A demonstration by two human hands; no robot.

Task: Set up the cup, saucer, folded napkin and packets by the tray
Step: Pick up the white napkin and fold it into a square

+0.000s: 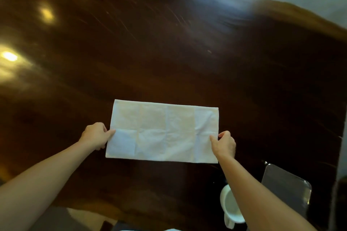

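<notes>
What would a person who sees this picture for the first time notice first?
The eye goes first to the white napkin, spread as a long rectangle on the dark wooden table near the middle of the view. The left hand pinches its left edge and the right hand its right edge. At the lower right a white cup shows beside the right forearm, with a metal tray just beyond it.

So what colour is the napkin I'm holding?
White, plain with fold creases; the napkin shows best in the head view.
</notes>
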